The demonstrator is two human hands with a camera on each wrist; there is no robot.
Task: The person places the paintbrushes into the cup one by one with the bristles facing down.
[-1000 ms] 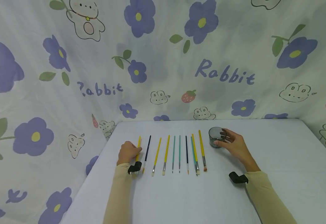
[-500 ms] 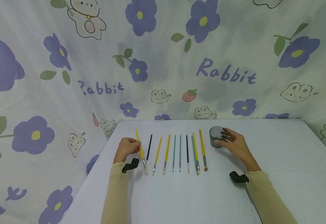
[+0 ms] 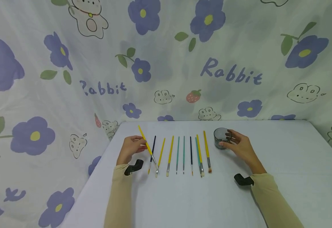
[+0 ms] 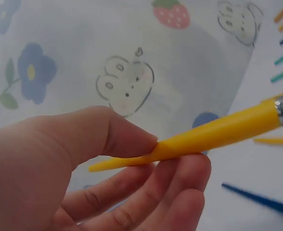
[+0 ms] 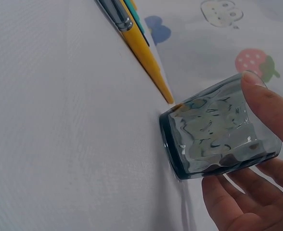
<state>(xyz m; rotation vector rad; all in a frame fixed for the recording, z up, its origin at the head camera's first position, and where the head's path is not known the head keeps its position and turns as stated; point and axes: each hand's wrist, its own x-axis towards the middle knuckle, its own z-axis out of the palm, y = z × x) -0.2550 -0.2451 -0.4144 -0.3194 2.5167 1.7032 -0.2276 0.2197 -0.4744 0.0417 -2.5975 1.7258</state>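
My left hand (image 3: 131, 148) pinches a yellow-handled paintbrush (image 3: 145, 139) between thumb and fingers, lifted off the table and slanting with its bristles down to the right. The left wrist view shows the thumb (image 4: 127, 137) across the yellow handle (image 4: 228, 132), near a silver ferrule. On the right, my right hand (image 3: 240, 147) grips a grey see-through glass (image 3: 220, 138) that stands on the table. In the right wrist view the thumb lies along one side of the glass (image 5: 218, 132) and the fingers along the other.
Several paintbrushes lie in a row between the hands, bristles toward me: a dark blue brush (image 3: 154, 147), yellow brushes such as this yellow brush (image 3: 170, 153), and thin teal brushes like this teal brush (image 3: 183, 153). A patterned curtain (image 3: 171, 63) stands behind the white table (image 3: 183, 202).
My left hand has lifted the yellow paintbrush from the left end of the row and tilted it, its bristle end swinging right over the neighbouring brushes. The right hand stays on the glass.
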